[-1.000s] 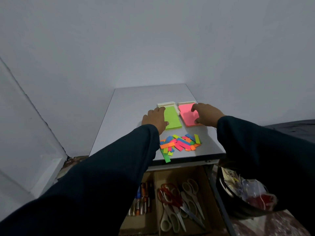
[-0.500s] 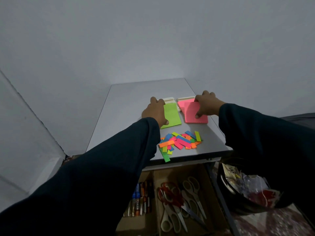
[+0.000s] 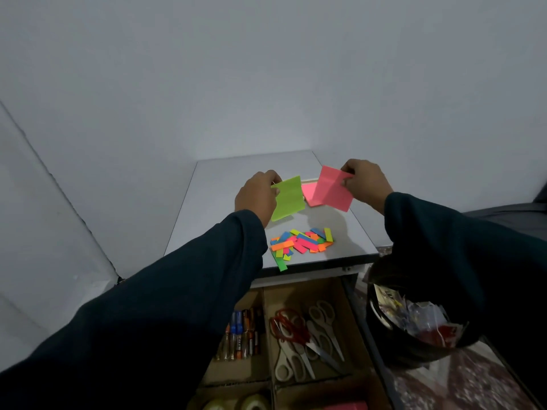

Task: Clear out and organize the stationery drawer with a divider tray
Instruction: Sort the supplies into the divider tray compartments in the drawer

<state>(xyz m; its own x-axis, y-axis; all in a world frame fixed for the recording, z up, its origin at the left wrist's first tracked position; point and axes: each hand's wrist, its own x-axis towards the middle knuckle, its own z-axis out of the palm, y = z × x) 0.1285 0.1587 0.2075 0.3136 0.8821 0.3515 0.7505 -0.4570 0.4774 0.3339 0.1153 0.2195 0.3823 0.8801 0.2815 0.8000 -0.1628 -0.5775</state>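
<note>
My left hand [image 3: 257, 194] pinches a green sticky note [image 3: 288, 197] by its upper left corner and holds it above the white desk top [image 3: 219, 202]. My right hand [image 3: 364, 183] pinches a pink sticky note [image 3: 333, 189] lifted off the desk; more pink paper [image 3: 308, 191] lies under it. A heap of small coloured flags [image 3: 300, 242] lies near the desk's front edge. Below, the open drawer holds a cardboard divider tray [image 3: 267, 327] with scissors [image 3: 302, 335], pens [image 3: 241, 335] and tape rolls [image 3: 239, 403].
A dark bin [image 3: 414, 347] with plastic wrappers stands right of the drawer, under my right sleeve. A pink pad [image 3: 346, 406] shows in the tray's front compartment. Walls close in behind and to the left of the desk.
Both hands have lifted their notes off the desk: the green one in my left hand and the pink one in my right now hang in the air.
</note>
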